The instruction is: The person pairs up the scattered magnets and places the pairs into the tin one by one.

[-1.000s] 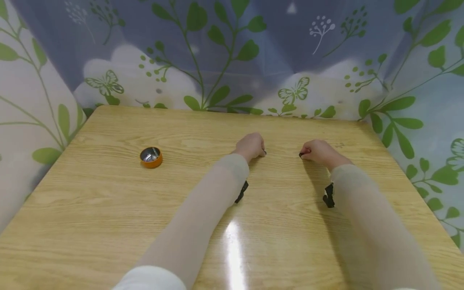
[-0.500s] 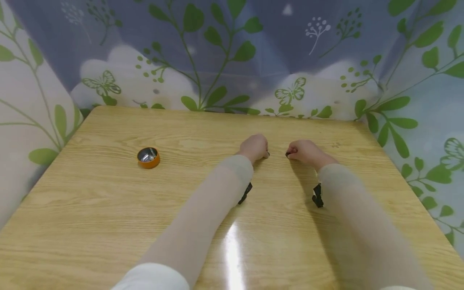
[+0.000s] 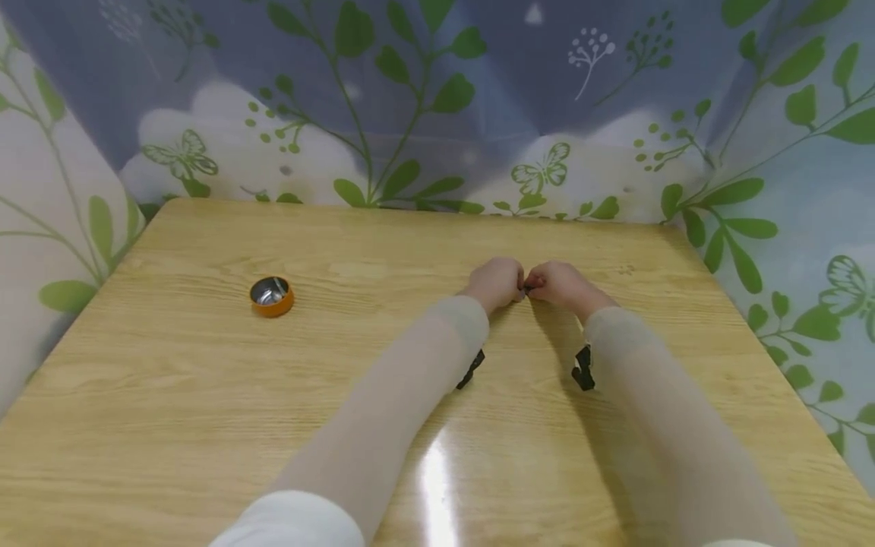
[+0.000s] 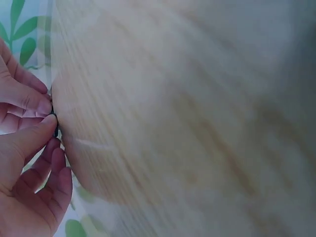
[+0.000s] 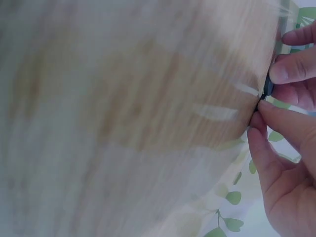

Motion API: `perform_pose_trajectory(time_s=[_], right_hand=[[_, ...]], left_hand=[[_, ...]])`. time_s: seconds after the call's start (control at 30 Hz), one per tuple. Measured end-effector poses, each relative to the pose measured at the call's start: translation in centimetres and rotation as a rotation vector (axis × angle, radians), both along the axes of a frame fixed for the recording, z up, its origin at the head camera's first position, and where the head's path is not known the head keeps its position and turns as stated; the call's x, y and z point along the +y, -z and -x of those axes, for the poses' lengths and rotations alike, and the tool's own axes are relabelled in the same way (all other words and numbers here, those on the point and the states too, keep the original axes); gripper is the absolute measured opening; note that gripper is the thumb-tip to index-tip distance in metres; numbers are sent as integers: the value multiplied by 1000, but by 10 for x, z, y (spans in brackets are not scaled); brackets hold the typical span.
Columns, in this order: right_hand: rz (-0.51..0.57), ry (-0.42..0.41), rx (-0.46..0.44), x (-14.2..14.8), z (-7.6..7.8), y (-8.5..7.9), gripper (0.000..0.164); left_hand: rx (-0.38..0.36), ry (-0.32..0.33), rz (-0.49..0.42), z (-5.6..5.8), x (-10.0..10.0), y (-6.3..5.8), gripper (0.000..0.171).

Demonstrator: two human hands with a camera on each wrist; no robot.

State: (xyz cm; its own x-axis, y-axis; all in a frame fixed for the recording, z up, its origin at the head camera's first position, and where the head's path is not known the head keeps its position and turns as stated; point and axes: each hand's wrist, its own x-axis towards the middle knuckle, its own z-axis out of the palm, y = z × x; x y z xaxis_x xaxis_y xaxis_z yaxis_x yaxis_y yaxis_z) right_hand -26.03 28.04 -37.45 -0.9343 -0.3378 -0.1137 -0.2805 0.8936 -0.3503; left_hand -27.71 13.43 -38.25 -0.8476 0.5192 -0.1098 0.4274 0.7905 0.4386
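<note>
While pinching a small dark piece in the left hand, grips a second dark piece in the right hand, likewise in a narrow pinch. Holds both pieces close together over the far half of the wooden table; cannot tell whether joined, touching or slightly apart. Wears pale sleeves and black wrist mounts. Has an orange bowl with a silvery inside well to the left, upright on the same table. Faces leaf-printed cloth.
</note>
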Motion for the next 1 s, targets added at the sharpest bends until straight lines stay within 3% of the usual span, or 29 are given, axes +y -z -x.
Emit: perform_pose_trajectory(time_s=[0.3, 0.67, 0.87, 1.0], right_hand=[[13, 24, -16, -1, -3, -1, 19], [46, 79, -66, -3, -3, 0, 32], [42, 115, -85, -2, -1, 1, 24], [43, 149, -141, -2, 1, 2, 21]], left_hand=[[51, 15, -24, 1, 8, 4, 8], [-5, -101, -212, -2, 8, 6, 13], [-58, -19, -269, -7, -4, 4, 14], [-110, 34, -291, -10, -24, 6, 14]])
